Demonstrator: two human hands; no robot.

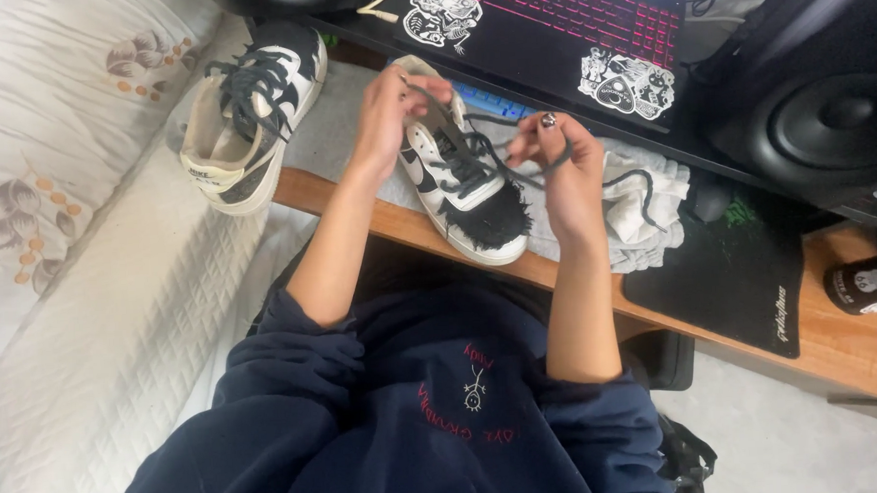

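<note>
- The left hand [387, 102] is up at 12 o'clock on the shoe [455, 168]. Its fingers are pinched shut on one end of the dark lace [474, 163]
- The right hand [562, 169] is at 3 o'clock from the shoe. Its grip is closed on the other end of the same lace, and the lace runs tight from there back to the holes
- The shoe is white and black with a fuzzy black toe. It lies on a pale cloth [641, 215] on the bench [840, 344], with its toe pointing to the person at 6 o'clock
- A second shoe [244, 112] sits at 9 o'clock from the first one. It is half on the bench edge and half on the bed [90, 288], and its lace is already in
- A laptop [567, 28] with pink keys is at 12 o'clock, and a black speaker [823, 116] is at 2 o'clock
- To lace it well, I think both ends should be pulled the same, so the lace lies flat and not twisted
- The shoe should stay still on the cloth while the hands pull
</note>
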